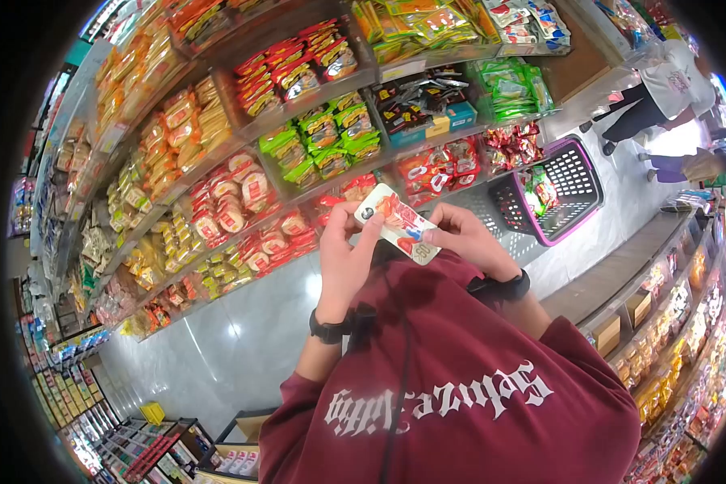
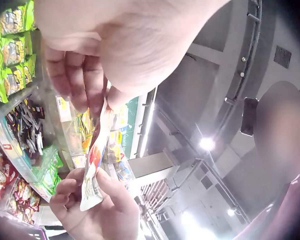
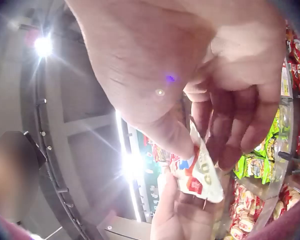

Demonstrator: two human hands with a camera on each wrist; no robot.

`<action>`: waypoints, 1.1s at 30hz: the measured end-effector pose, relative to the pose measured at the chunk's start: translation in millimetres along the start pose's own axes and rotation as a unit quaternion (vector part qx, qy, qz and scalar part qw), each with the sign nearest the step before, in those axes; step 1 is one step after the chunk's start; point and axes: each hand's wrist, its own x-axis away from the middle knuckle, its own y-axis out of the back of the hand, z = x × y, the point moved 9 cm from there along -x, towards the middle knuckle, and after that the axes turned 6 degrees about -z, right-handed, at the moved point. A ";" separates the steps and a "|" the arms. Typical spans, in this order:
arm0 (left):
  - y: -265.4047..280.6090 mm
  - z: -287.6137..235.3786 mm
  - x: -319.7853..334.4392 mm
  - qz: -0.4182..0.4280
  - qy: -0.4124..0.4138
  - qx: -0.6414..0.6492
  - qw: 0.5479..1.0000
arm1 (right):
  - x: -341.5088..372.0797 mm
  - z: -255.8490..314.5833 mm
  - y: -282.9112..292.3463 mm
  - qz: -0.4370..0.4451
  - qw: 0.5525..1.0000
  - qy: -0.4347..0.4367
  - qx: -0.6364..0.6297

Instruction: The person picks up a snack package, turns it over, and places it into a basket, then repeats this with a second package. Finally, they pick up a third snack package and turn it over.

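Note:
A small flat white snack packet [image 1: 397, 223] with red lettering and colourful pictures is held up in front of the chest, tilted down to the right in the head view. My left hand [image 1: 347, 256] pinches its left end between thumb and fingers. At the other end, my right hand [image 1: 474, 244] pinches the lower right corner. Seen nearly edge-on in the left wrist view, the packet [image 2: 96, 155] spans between the left hand [image 2: 125, 50] above and the right hand [image 2: 102, 212] below. The right wrist view shows a printed end of the packet [image 3: 202, 177] below the right thumb.
Tiered shelf bins hold green noodle-like packs [image 1: 323, 141], red packs [image 1: 440, 169] and black packs [image 1: 423, 101]. A black basket with a purple rim [image 1: 593, 173] stands on the floor with packets inside. More shelves [image 1: 678, 339] line the right side. Other people [image 1: 669, 93] stand at the upper right.

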 end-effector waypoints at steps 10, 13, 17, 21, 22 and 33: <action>35.8 35.6 83.1 0.033 0.072 0.072 0.994 | 59.3 -36.2 -114.4 0.031 0.997 -0.041 0.056; 28.4 33.4 109.0 0.042 0.141 0.139 0.979 | 79.6 -45.2 -119.0 0.019 0.998 -0.003 0.065; 9.1 43.4 122.1 0.147 0.147 0.120 0.971 | 104.7 -57.1 -113.7 -0.007 0.998 -0.055 0.011; -10.5 36.4 133.6 0.176 0.187 0.085 0.963 | 126.3 -58.8 -97.5 -0.021 0.998 -0.054 -0.014; -18.1 34.1 135.0 0.180 0.171 0.083 0.965 | 132.2 -57.6 -92.9 -0.021 0.998 -0.045 -0.029; -193.0 33.8 191.1 0.250 0.096 0.036 0.963 | 241.4 -83.2 53.9 -0.091 0.991 0.003 -0.097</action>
